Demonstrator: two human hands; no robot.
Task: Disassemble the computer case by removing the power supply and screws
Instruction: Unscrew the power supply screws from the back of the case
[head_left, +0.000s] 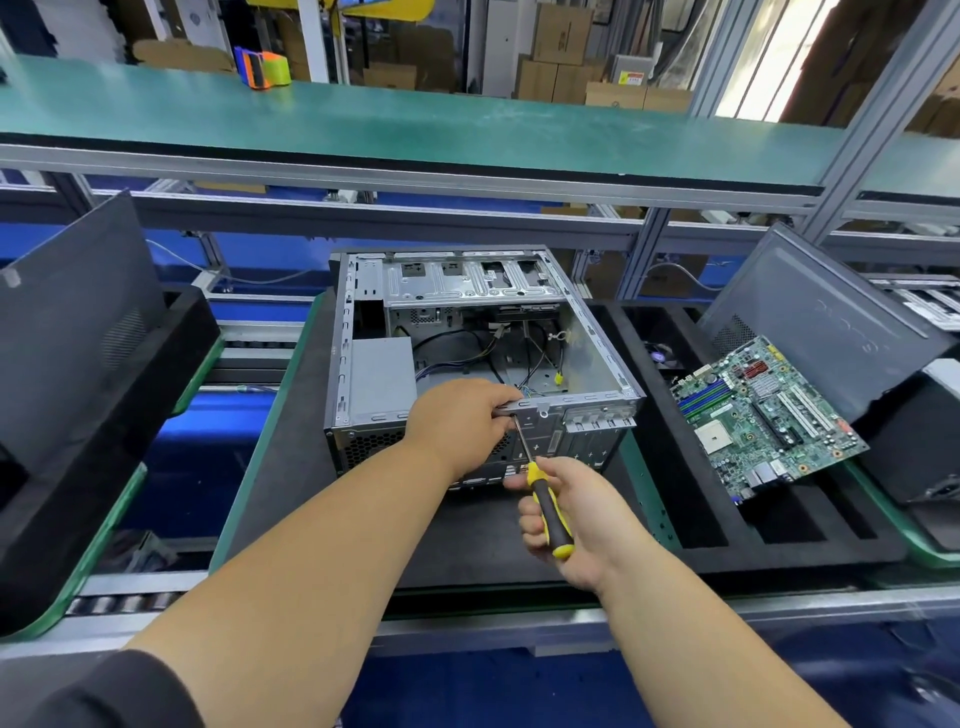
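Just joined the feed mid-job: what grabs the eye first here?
The open computer case in the middle, its power supply inside at the left. The left hand grips its near rim while the right hand holds a yellow-and-black screwdriver against the rear panel. A green motherboard lies to the right.

The left hand (460, 415) covers the computer case (467, 338) rim it grips, hiding its fingertips and the screwdriver (540, 488) tip. The power supply (382, 382) shows only 1 grey face. The motherboard (763, 421) print is too small to read.
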